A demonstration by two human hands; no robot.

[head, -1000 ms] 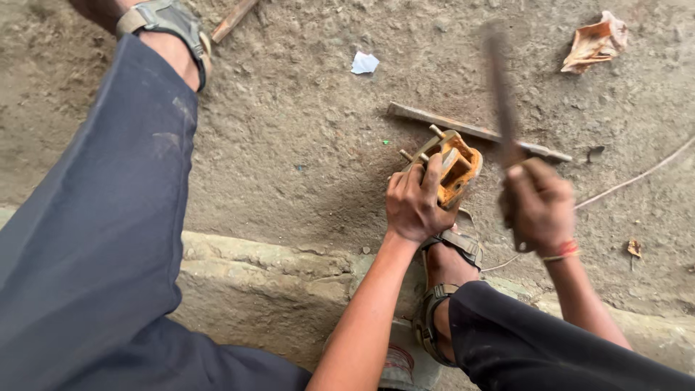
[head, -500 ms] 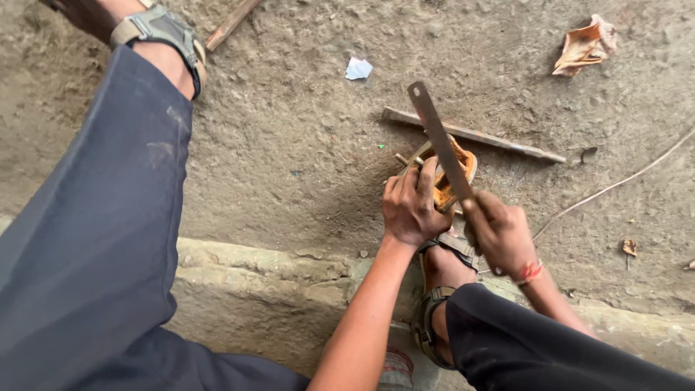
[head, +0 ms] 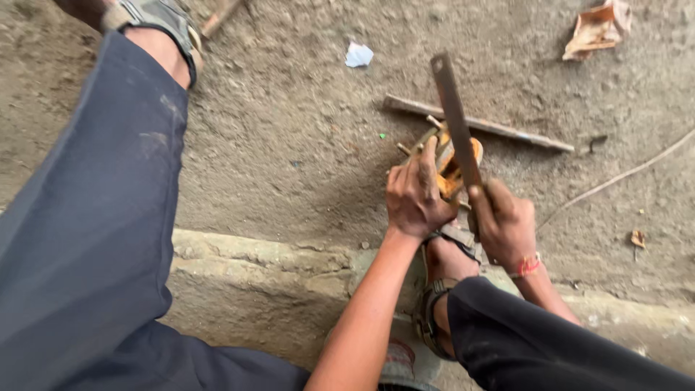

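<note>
L hand point(head: 414, 197) is gripping an orange block point(head: 450, 163) on the ground, just ahead of a sandaled foot point(head: 441, 289). R hand point(head: 504, 224) is fisted on a blade point(head: 455, 119), whose long axis is slanting up-left across the block, w/ both hands touching it.

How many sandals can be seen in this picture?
2. One grey sandal is on the foot at the top left; the other sandal is on the foot near the bottom centre, partly hidden behind the left hand.
</note>
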